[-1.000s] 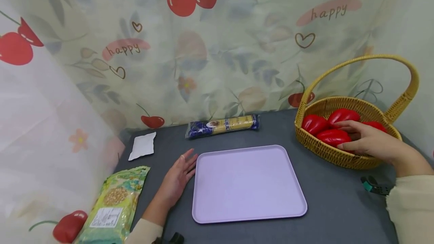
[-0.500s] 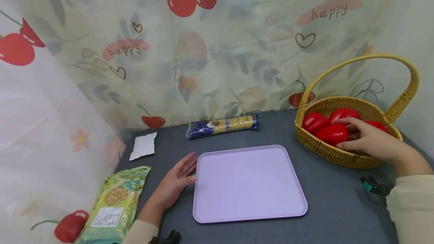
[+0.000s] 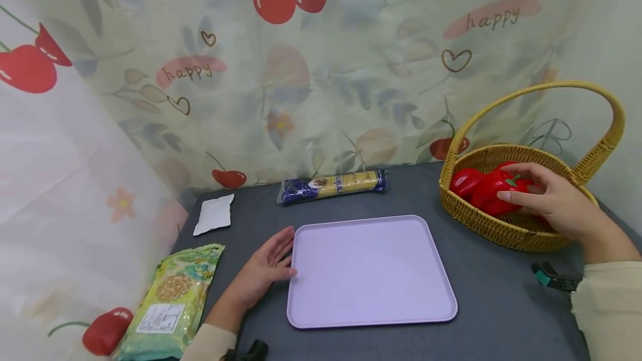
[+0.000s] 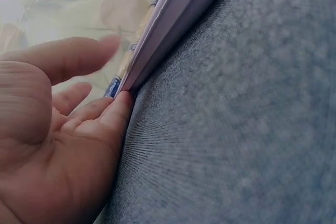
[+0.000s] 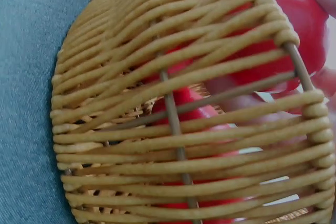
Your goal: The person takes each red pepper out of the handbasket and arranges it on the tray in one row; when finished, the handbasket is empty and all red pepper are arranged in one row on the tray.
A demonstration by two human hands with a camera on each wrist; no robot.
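Observation:
My right hand (image 3: 564, 199) reaches into the yellow wicker basket (image 3: 486, 230) and grips a red bell pepper (image 3: 491, 194) by its green-stemmed end, thumb on the near side. Other red peppers (image 3: 465, 181) lie around it, partly hidden by the hand. Through the basket weave (image 5: 173, 145) in the right wrist view, the gripped pepper (image 5: 304, 30) shows at the rim. My left hand (image 3: 258, 272) rests at the left edge of a lilac tray (image 3: 371, 272), fingers extended. In the left wrist view, its fingertips touch the tray's side (image 4: 163, 40).
A blue-and-yellow packet (image 3: 333, 185) lies behind the tray. To the left are a small white packet (image 3: 214, 214) and a green-yellow bag of grain (image 3: 173, 299). The basket's tall handle (image 3: 546, 87) arches above the right hand. A patterned cloth hangs behind.
My right hand has taken hold of a pepper and turned it so its green stem shows. The left hand's thumb has come down to the tray's edge.

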